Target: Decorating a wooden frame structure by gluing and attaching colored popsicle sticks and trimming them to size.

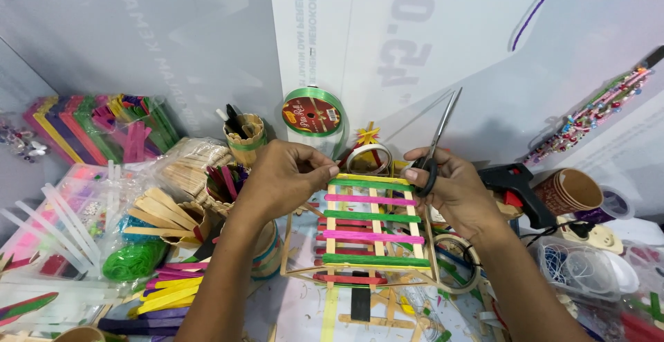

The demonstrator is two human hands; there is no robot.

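Wooden craft-stick ladder frame (370, 228) getting held up over a messy craft table, both hands on its top end.

Left hand (280, 179) pinches the top left corner of the frame between thumb and fingers, right hand (453, 190) is curled around the handles of a pair of scissors (437, 141), whose blades point up toward 1 o'clock, while its fingertips press on the top right corner. The frame sits dead centre, with green and pink rungs across plain rails. At 12 o'clock from it there's a green ribbon spool (312, 114), at 3 o'clock a black glue gun (515, 179) and stacked paper cups (570, 191), and at 9 o'clock a cup of plain sticks (169, 214) with loose coloured sticks (169, 290) just below.
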